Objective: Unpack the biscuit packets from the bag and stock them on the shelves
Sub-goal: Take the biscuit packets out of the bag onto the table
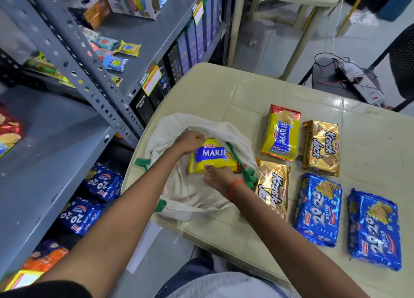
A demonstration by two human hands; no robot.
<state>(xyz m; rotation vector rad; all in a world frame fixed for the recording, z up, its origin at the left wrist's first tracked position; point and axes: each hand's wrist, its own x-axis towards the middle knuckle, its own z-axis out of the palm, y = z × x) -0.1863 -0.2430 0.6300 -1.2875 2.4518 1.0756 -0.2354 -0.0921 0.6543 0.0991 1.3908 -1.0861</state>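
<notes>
Right hand (216, 178) is pinching the near edge of a yellow Marie packet (211, 157), fingertips closed on the wrapper; the packet is lying flat in the mouth of the bag, label up. Left hand (189, 139) is gripping the upper rim of the white cloth bag (192, 192), fingers curled over the fabric and holding the mouth open just beside the packet's far edge. A red thread is sitting on the right wrist. The bag is lying on the left part of the cream plastic table (369, 167), partly hanging over the table edge, its green handles (245, 170) trailing across the opening and toward the right.

Five packets are lying flat on the table right of the bag: a second Marie packet (281, 133) at the far side, a gold Krack Jack packet (321, 147) just beside it, another Krack Jack packet (272, 189) touching the bag's edge, and two blue 20-20 packets (318, 209) (374, 229) side by side nearest the person.

Grey metal shelves (74, 123) are standing to the left of the table. The lower levels are holding blue 20-20 packs (103, 182) and orange packs (47, 257); a higher level is holding small loose sachets (116, 61) and a row of dark boxes (179, 58) along its front edge. A power strip with wires (360, 84) is resting on a round stool beyond the table. Both forearms are bare, reaching in from the bottom of the view.
</notes>
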